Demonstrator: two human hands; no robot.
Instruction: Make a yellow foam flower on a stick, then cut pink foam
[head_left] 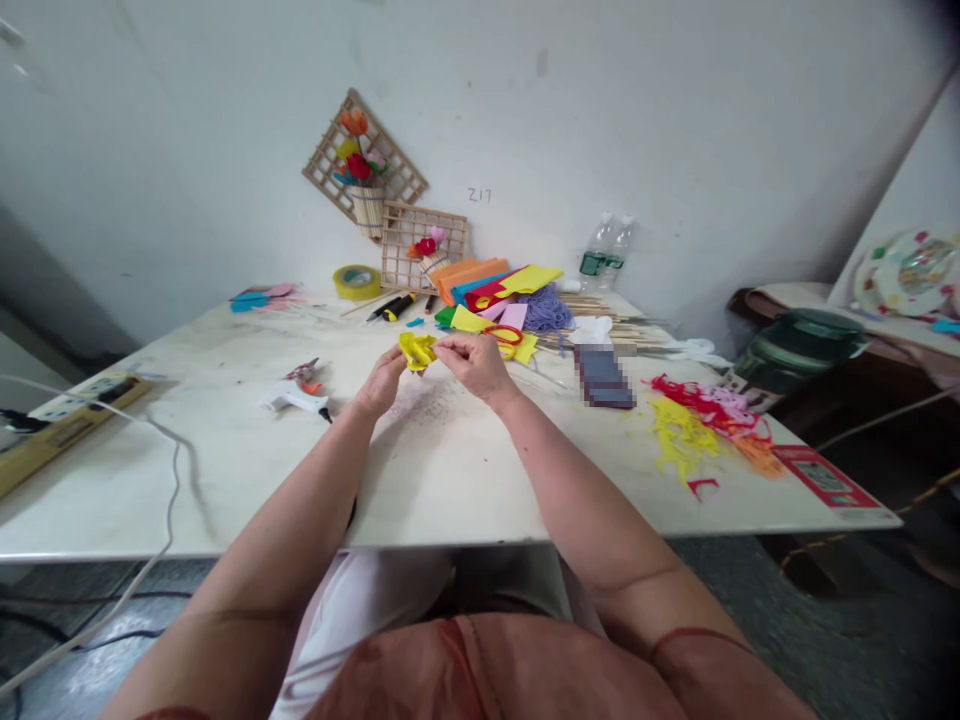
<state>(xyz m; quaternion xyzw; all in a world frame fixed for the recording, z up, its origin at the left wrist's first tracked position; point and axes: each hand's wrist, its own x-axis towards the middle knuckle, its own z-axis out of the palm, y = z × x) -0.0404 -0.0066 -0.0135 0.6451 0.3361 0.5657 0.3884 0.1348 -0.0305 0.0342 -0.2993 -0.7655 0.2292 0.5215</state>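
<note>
A crumpled yellow craft flower (pixel 417 351), made of felt or paper, is held up over the middle of the table. My left hand (pixel 382 382) grips it from the left and below, with the fingers partly hidden behind it. At its right edge, the fingertips of my right hand (pixel 474 362) pinch a petal; whether anything else is between them I cannot make out. Behind my right hand lie red-handled scissors (pixel 502 336) on yellow pieces. A white glue gun (pixel 294 398) rests on the table to the left of my left hand.
Folded coloured sheets (pixel 480 282), purple yarn (pixel 547 310) and thin sticks (pixel 634 325) lie at the back. A phone (pixel 604 376) and yellow scraps (pixel 684 435) are to the right. A power strip (pixel 71 430) with a white cable sits left. Flower-decorated lattices (pixel 405 180) lean against the wall.
</note>
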